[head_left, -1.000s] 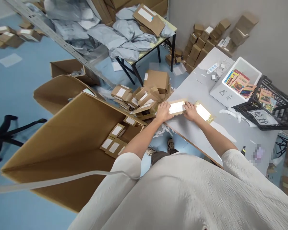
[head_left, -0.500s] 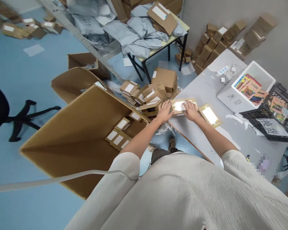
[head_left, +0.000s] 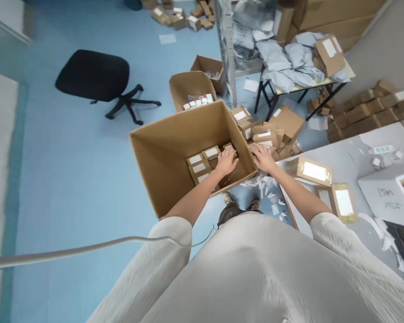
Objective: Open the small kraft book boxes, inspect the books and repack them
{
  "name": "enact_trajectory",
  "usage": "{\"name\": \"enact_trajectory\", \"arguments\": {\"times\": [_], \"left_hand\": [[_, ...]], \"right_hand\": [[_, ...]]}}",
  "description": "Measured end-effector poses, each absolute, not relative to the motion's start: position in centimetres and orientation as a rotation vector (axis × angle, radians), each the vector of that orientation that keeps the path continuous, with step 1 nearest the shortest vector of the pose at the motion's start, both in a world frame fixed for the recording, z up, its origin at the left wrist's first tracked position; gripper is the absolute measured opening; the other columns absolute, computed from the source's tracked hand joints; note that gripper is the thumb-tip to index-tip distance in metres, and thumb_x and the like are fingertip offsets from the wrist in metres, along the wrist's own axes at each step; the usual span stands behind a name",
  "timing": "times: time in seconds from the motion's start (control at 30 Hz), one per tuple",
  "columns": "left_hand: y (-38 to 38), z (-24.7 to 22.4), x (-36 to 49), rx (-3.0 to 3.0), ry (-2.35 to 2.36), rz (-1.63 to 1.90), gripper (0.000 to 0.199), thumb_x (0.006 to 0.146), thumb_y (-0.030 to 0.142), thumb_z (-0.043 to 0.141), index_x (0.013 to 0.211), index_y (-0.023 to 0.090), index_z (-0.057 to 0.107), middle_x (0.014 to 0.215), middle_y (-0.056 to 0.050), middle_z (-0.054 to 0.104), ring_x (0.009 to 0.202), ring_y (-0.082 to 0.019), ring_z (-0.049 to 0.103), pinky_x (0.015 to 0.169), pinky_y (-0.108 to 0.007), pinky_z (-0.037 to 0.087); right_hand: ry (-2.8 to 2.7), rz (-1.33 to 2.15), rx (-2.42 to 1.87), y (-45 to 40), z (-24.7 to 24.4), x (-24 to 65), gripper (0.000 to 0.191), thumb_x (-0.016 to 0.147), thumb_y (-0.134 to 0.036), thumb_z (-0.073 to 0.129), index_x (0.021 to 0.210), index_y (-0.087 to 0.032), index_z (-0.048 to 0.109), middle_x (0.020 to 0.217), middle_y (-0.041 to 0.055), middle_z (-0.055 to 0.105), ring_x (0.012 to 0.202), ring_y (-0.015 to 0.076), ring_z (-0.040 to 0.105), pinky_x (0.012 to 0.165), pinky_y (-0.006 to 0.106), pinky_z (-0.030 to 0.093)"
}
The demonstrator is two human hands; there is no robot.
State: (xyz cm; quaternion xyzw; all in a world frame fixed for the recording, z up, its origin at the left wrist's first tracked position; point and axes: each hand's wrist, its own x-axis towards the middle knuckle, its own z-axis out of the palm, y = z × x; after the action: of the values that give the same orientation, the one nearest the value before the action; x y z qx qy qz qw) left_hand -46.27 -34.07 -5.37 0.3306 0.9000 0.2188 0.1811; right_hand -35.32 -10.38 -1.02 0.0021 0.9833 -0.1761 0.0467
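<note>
From my remote post I record white labels on the small boxes (head_left: 199, 168) inside the large open carton (head_left: 175, 143); their print is too small to read. Dark handwritten characters mark the side of the white bin (head_left: 373, 190) on the counter (head_left: 340, 152), too blurred for me to make out. Two taped boxes, a nearer box (head_left: 344, 204) and a farther box (head_left: 316, 171), lie on the counter with glare-white labels.

The left hand (head_left: 226, 162) reaches into the carton, fingers partly extended over a labelled box (head_left: 228, 146) near the carton's right wall. That box sits beside the other labelled ones. The hand is not clenched; I cannot tell whether it grips or only touches.

The right hand (head_left: 263, 158) has its fingers bent at the carton's right rim, beside a heap of loose boxes (head_left: 267, 134). I cannot tell whether it is grasping the rim.
</note>
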Motion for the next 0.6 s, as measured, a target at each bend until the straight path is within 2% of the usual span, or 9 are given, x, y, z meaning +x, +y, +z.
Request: {"name": "enact_trajectory", "arguments": {"times": [0.13, 0.3, 0.5, 0.6], "left_hand": [[-40.5, -7.4, -48.2, 0.777, 2.55, 0.606, 0.056, 0.107, 0.035, 0.053, 0.161, 0.023, 0.057, 0.183, -0.019, 0.042, 0.17, -0.037, 0.039, 0.136, -0.064, 0.036], [-46.2, -10.4, -49.5, 0.614, 2.499, 0.573, 0.056, 0.107, 0.033, 0.054, 0.162, 0.021, 0.057, 0.184, -0.02, 0.039, 0.17, -0.037, 0.039, 0.136, -0.063, 0.037], [-48.5, -14.5, -49.5, 0.446, 2.437, 0.664, 0.062, 0.104, 0.034, 0.057, 0.166, 0.025, 0.054, 0.181, -0.02, 0.044, 0.166, -0.041, 0.044, 0.13, -0.068, 0.043], [-48.3, -17.3, -49.5, 0.353, 2.415, 0.693, 0.061, 0.105, 0.036, 0.058, 0.166, 0.026, 0.055, 0.181, -0.019, 0.045, 0.165, -0.041, 0.046, 0.13, -0.066, 0.045]], "right_hand": [[2.934, -0.53, -0.088, -16.2, -2.8, -40.2, 0.058, 0.103, -0.021, 0.052, 0.159, -0.017, 0.066, 0.179, 0.019, 0.047, 0.159, 0.0419, 0.045, 0.128, 0.063, 0.04], [2.81, -0.523, 0.054, -20.8, -7.0, -43.9, 0.055, 0.104, -0.025, 0.052, 0.156, -0.016, 0.067, 0.174, 0.022, 0.052, 0.15, 0.0437, 0.055, 0.122, 0.064, 0.049], [2.667, -0.471, 0.255, -21.1, -13.7, -46.0, 0.049, 0.101, -0.031, 0.06, 0.147, -0.019, 0.07, 0.161, 0.022, 0.062, 0.138, 0.0418, 0.065, 0.115, 0.06, 0.058], [2.635, -0.451, 0.295, -20.1, -18.1, -47.7, 0.044, 0.1, -0.037, 0.065, 0.14, -0.022, 0.071, 0.152, 0.0209, 0.067, 0.133, 0.0393, 0.068, 0.111, 0.058, 0.061]]}}
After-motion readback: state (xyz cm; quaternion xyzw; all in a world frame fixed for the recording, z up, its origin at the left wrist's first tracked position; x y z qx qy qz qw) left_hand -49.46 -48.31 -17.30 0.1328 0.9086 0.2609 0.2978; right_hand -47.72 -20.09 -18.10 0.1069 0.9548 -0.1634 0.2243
